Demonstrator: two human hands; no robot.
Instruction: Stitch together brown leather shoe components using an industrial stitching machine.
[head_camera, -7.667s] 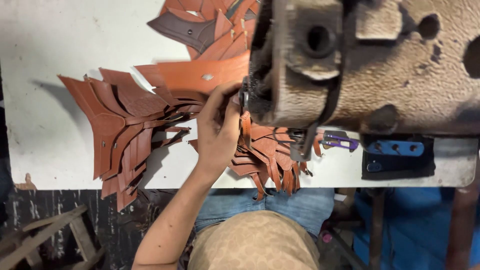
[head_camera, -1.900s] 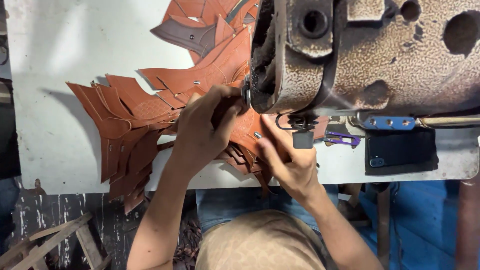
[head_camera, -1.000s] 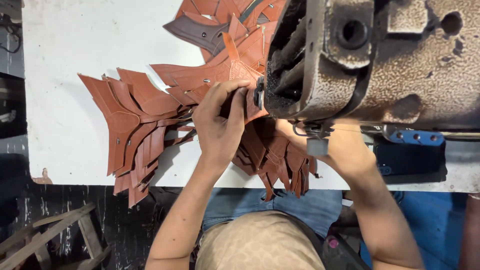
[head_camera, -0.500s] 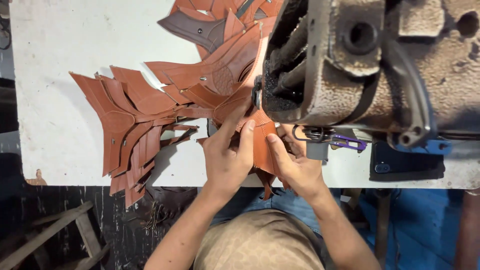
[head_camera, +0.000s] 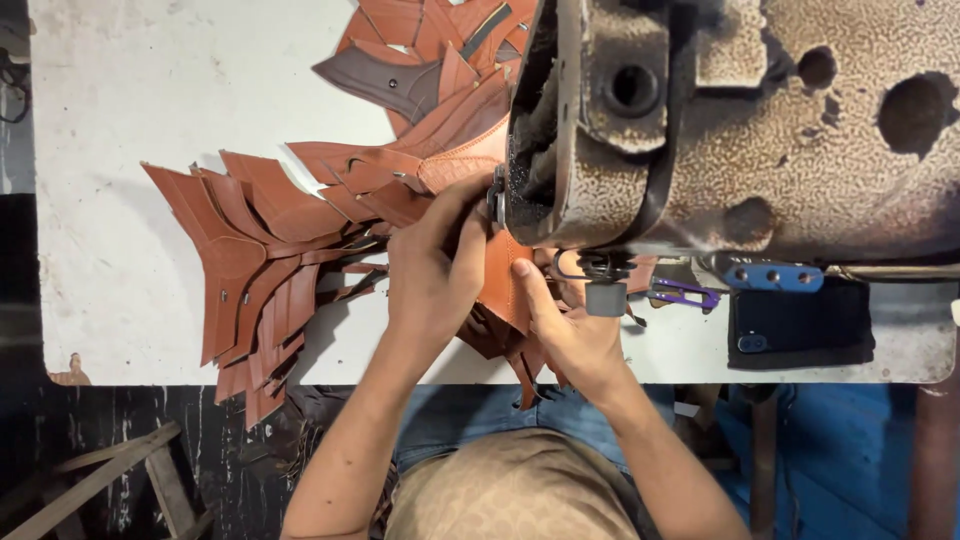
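Note:
A rusty grey sewing machine (head_camera: 740, 130) fills the upper right of the head view. Under its needle end lies a brown leather piece (head_camera: 502, 285). My left hand (head_camera: 432, 270) presses on that piece from the left, fingers reaching to the needle area. My right hand (head_camera: 565, 325) holds the same piece's right edge, thumb on top. More brown leather pieces (head_camera: 255, 260) are chained in a fan to the left, and others (head_camera: 430, 60) pile up behind the machine.
The white worktable (head_camera: 130, 120) carries the work. A purple thread snip (head_camera: 685, 293) and a dark phone (head_camera: 800, 325) lie right of my right hand. A wooden frame (head_camera: 90, 480) stands on the floor below left.
Half a second ago both hands lay lower on the leather piece; now they have pushed it up against the needle. Earlier, my right hand came in from below the machine.

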